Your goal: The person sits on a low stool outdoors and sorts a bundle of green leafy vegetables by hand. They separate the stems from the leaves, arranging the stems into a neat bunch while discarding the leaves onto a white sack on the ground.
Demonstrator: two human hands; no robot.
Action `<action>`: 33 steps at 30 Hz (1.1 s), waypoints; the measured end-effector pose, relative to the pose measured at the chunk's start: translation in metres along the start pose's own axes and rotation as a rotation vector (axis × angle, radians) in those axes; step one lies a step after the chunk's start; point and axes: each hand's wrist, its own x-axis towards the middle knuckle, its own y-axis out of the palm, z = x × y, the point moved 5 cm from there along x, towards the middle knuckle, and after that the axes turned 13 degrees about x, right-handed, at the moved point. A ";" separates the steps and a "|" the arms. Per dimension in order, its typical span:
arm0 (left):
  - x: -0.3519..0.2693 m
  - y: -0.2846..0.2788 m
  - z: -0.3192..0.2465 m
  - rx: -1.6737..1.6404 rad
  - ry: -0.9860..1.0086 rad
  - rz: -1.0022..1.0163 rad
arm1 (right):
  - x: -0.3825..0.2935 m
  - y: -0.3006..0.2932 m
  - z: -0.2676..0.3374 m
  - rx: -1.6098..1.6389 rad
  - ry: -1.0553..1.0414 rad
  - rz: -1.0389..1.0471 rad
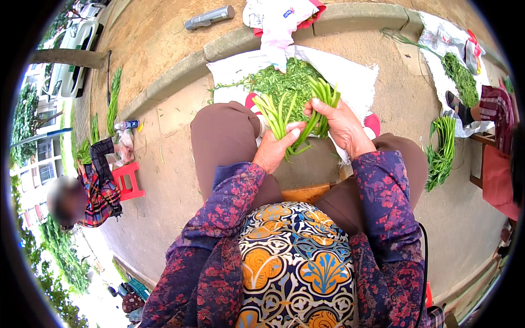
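Note:
My left hand (274,151) grips a bunch of long green vegetable stems (275,112), their ends fanned upward. Close beside it, my right hand (348,129) is closed around another bunch of green stems (325,91). A few stems cross between the two hands. Below them, between my knees, a heap of stripped green leaves (293,69) covers part of a white woven sack (356,78) on the ground. The sack's far edge lies under a white and red plastic bag (283,20). The fingertips of my left hand are partly covered by stems.
A stone kerb (229,46) runs behind the sack, with a grey cylinder (210,17) beyond. To the left, a person in plaid sits by a red plastic stool (129,180). At right lie a stem bundle (442,151) and another leaf pile (461,80), near a seated person's foot.

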 end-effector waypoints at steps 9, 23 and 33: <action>0.001 -0.014 -0.006 -0.138 0.018 -0.053 | -0.009 -0.005 0.061 -0.025 -0.296 -0.074; -0.001 0.002 -0.006 0.111 -0.123 -0.070 | -0.007 0.017 0.002 -0.368 -0.109 -0.114; -0.001 0.019 -0.004 0.167 -0.111 -0.023 | -0.009 0.020 -0.011 -0.379 -0.076 -0.091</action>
